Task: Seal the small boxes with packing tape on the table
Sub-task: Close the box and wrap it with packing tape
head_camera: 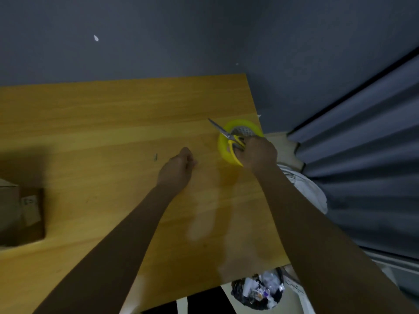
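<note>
A yellow roll of packing tape (223,145) lies near the right edge of the wooden table (113,123). My right hand (260,154) rests on the roll and grips yellow-handled scissors (223,131), blades pointing up and left. My left hand (180,167) hovers over the table left of the roll, fingers curled in with nothing visible in them. A brown cardboard box (21,214) sits at the table's left edge, partly cut off by the frame, with a small label on its side.
A small dark scrap (155,157) lies on the table left of my left hand. A bin lined with a black bag and full of rubbish (258,291) stands below the table's near right corner. Grey wall behind, ribbed panels to the right.
</note>
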Demonstrator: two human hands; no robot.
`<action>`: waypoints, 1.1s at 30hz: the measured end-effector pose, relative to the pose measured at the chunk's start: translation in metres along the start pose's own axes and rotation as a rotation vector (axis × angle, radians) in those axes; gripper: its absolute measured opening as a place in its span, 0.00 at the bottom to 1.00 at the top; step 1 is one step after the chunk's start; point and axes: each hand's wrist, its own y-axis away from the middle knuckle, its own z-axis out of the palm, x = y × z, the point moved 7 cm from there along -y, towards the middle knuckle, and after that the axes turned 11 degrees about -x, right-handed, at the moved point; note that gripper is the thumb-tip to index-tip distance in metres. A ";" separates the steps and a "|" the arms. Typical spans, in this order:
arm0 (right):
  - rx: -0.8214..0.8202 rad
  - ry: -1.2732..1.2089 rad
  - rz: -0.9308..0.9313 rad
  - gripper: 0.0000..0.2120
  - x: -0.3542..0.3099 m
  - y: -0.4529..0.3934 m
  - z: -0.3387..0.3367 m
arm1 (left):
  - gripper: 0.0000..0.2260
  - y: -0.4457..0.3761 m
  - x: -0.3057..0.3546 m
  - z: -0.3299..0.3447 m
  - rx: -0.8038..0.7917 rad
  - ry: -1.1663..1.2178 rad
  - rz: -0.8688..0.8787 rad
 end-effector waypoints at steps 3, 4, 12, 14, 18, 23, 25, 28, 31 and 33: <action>0.031 0.095 -0.110 0.18 -0.001 0.014 -0.021 | 0.06 0.003 0.000 0.004 -0.032 0.032 -0.003; 0.003 0.097 -0.165 0.17 -0.004 0.018 -0.027 | 0.06 0.004 0.000 0.006 -0.034 0.050 -0.008; -0.095 -0.124 -0.221 0.16 -0.006 0.015 -0.020 | 0.06 0.010 0.005 0.004 -0.038 0.056 -0.012; -0.191 -0.160 -0.215 0.20 -0.007 0.011 0.006 | 0.06 0.008 0.004 0.002 -0.037 0.043 -0.012; -0.109 -0.213 -0.082 0.21 0.001 0.007 0.031 | 0.05 0.001 -0.006 -0.005 -0.021 -0.002 -0.009; -0.020 -0.250 -0.030 0.20 -0.006 0.002 0.036 | 0.06 0.014 -0.004 0.003 -0.017 -0.099 0.067; -0.027 -0.251 0.007 0.19 -0.007 0.001 0.036 | 0.07 0.025 -0.007 0.006 -0.002 -0.124 0.070; 0.000 -0.298 0.060 0.18 -0.013 -0.001 0.032 | 0.08 0.041 -0.012 0.007 0.010 -0.149 0.080; -0.030 -0.325 0.040 0.19 -0.018 -0.002 0.034 | 0.07 0.039 -0.018 -0.002 0.035 -0.073 0.050; -0.060 -0.296 0.017 0.20 -0.014 0.002 0.029 | 0.06 0.033 -0.019 -0.009 0.041 -0.037 0.048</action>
